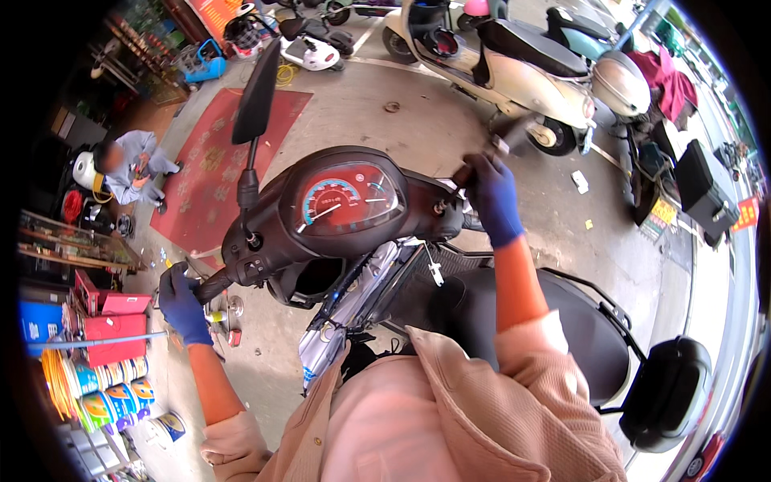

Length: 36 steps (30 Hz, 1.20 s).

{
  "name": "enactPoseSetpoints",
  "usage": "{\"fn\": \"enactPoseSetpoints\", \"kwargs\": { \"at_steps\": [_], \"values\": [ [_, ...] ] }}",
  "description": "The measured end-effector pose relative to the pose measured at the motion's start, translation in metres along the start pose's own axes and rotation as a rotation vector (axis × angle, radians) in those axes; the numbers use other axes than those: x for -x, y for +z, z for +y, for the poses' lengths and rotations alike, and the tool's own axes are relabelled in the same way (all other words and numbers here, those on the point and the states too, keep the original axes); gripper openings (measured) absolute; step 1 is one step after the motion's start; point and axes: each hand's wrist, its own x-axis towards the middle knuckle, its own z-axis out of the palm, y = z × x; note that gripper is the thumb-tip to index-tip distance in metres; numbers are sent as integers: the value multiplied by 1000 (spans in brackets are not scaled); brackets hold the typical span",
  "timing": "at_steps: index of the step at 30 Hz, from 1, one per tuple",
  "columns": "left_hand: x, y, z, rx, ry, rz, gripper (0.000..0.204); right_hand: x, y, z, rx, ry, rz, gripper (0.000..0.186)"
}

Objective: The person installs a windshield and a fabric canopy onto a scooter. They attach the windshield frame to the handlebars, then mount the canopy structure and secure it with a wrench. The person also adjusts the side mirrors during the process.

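Note:
A black scooter with a red-faced dashboard fills the centre. My left hand, in a blue glove, is closed on the left handlebar grip. The left mirror stands upright on its stem. My right hand, also gloved, grips a dark stem, apparently the right mirror's, above the right side of the handlebar; the upper part is motion-blurred. A white tag hangs below the handlebar. The black seat lies below my right arm.
A person squats at left by a red mat. Parked scooters line the top and right. Red boxes, paint buckets and an orange cable coil are at lower left. A black top box sits behind the seat.

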Motion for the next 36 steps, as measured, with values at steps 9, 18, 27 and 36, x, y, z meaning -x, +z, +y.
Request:
{"fn": "enactPoseSetpoints", "kwargs": {
  "at_steps": [9,18,27,36],
  "values": [
    [8,-2,7,-6,-27,1,26,50,-7,-5,879,-937,-256,17],
    [1,-3,1,-12,-6,-13,27,15,0,8,-327,95,69,24],
    [7,-7,-9,41,12,57,26,57,14,-26,825,-840,-169,29],
    [7,-7,6,-6,29,16,20,42,5,-1,-327,189,124,34]
  ]
}}
